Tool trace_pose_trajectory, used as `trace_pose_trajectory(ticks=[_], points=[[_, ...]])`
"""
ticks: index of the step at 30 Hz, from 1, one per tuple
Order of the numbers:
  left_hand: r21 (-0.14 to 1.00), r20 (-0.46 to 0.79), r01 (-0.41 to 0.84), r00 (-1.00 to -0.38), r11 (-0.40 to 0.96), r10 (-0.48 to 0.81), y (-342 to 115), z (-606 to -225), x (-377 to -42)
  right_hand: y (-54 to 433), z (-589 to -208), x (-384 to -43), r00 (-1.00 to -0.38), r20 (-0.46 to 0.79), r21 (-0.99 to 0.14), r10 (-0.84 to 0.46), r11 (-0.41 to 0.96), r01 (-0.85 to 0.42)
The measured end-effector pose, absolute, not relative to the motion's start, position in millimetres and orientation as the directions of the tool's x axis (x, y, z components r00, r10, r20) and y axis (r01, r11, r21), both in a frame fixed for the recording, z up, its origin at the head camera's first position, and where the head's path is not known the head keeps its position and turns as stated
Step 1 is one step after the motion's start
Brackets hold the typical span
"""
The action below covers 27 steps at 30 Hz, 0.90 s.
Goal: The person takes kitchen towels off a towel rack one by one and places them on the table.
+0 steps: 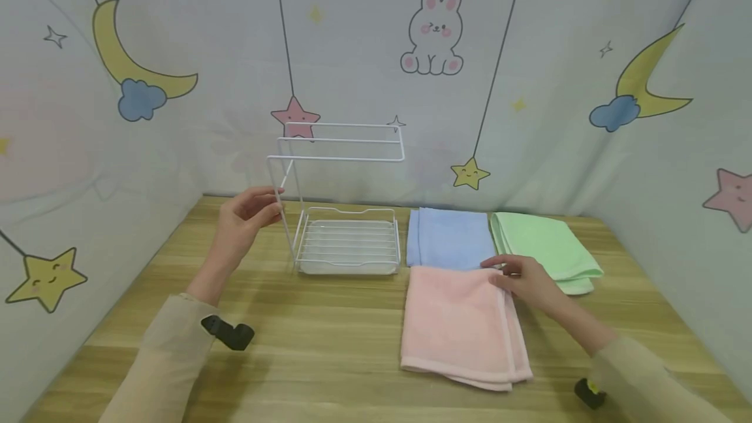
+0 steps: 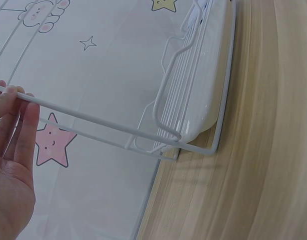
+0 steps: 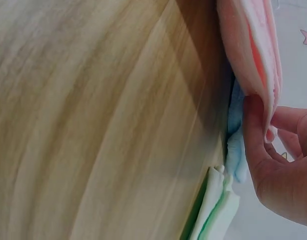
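My left hand (image 1: 242,224) pinches a side upright of a white wire rack (image 1: 335,159); the left wrist view has the thumb and fingers around the thin bar. The rack has a hanging frame on top and a slatted shelf over a white tray (image 1: 346,271) below. My right hand (image 1: 525,281) pinches the far right corner of a folded pink towel (image 1: 455,325). In the right wrist view the pink towel's edge (image 3: 266,75) is between thumb and fingers. Behind it lies a folded blue towel (image 1: 449,237), partly overlapped by the pink one.
A folded green towel (image 1: 543,243) lies at the back right, beside the blue one. The wooden table (image 1: 317,351) meets a white cloth backdrop (image 1: 352,31) printed with stars, moons and a rabbit. Black wrist cameras (image 1: 229,333) sit on both sleeves.
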<state>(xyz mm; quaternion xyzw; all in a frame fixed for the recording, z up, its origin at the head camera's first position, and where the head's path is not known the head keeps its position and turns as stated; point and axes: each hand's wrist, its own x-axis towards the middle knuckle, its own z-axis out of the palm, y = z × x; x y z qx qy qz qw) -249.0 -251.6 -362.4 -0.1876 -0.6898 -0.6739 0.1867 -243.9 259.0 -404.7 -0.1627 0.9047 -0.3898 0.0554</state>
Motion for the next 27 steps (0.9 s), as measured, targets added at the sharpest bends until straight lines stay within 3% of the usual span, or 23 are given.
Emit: trace_pose_trajectory(ticks=[13, 27], points=[[0.861, 0.509, 0.509, -0.861, 0.009, -0.004, -251.4, -363.1, -249.2, 248.8, -411.7, -236.4, -0.91, -0.05, -0.72, -0.411, 0.647, -0.252], [0.859, 0.512, 0.512, -0.859, 0.007, 0.0, -251.3, -362.1, -248.2, 269.2, -409.3, -247.2, -0.899, -0.044, -0.682, -0.435, 0.671, -0.291]])
